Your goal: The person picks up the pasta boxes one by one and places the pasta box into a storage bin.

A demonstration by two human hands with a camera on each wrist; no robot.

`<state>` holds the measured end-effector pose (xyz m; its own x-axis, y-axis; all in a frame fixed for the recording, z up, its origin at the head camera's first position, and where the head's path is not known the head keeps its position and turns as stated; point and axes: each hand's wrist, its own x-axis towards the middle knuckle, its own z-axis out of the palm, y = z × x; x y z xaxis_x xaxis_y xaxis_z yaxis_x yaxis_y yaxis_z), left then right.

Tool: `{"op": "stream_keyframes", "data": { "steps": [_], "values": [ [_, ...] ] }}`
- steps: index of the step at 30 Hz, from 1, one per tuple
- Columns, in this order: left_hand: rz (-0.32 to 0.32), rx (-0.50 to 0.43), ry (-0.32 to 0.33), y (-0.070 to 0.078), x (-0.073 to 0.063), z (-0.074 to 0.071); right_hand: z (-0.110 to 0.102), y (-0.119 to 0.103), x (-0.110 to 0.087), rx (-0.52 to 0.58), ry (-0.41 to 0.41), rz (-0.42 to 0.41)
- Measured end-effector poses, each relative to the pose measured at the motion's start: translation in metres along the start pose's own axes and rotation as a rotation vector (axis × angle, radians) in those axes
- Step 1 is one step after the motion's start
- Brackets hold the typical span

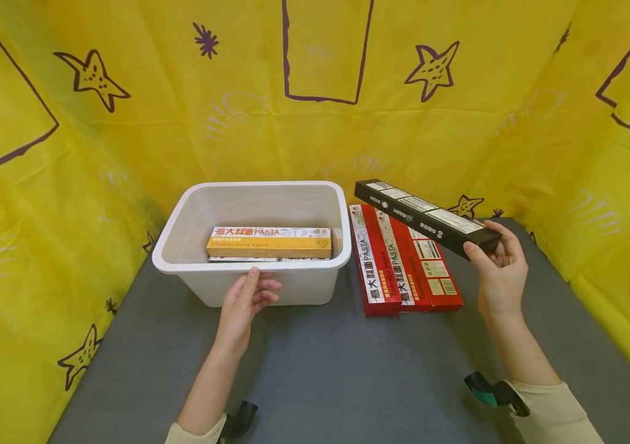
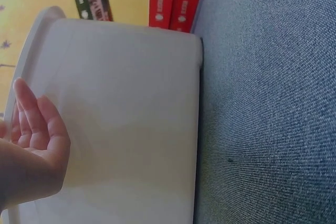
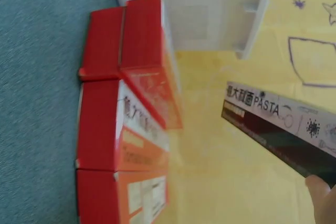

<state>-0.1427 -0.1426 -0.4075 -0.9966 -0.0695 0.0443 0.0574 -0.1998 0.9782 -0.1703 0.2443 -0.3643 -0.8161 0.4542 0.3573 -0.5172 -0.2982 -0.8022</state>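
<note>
My right hand (image 1: 503,271) grips one end of a long black pasta box (image 1: 420,213), with the thumb on its near side. The box is tilted, raised above several red tomato sauce pasta boxes (image 1: 381,259) on the table. My left hand (image 1: 245,302) pinches the front rim of a white plastic bin (image 1: 193,265), thumb over the edge and fingers below it. Inside that bin lies an orange chicken curry pasta box (image 1: 270,243), with another box partly hidden under it. In the right wrist view, the black box's printed face (image 3: 278,111) reads PASTA.
The red boxes stand close to the bin's right side, one of them raised on another. A grey cloth (image 1: 315,370) covers the table. Yellow patterned curtain (image 1: 315,142) hangs behind and along both sides.
</note>
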Motion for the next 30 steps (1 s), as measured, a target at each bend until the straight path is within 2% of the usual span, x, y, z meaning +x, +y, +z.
{"op": "stream_keyframes", "data": {
  "steps": [9,15,22,30],
  "values": [
    [0.003,0.008,0.01,0.001,0.0,0.0,0.018,-0.01,0.003,0.135,-0.049,0.025],
    [0.003,0.013,0.036,0.003,0.0,0.001,0.033,-0.013,0.004,0.185,-0.134,0.016],
    [0.024,-0.005,0.062,0.004,-0.001,0.002,0.046,-0.008,0.003,0.157,-0.253,0.011],
    [0.035,-0.047,0.083,0.005,-0.001,0.005,0.063,-0.001,0.004,0.111,-0.336,-0.008]
  ]
}}
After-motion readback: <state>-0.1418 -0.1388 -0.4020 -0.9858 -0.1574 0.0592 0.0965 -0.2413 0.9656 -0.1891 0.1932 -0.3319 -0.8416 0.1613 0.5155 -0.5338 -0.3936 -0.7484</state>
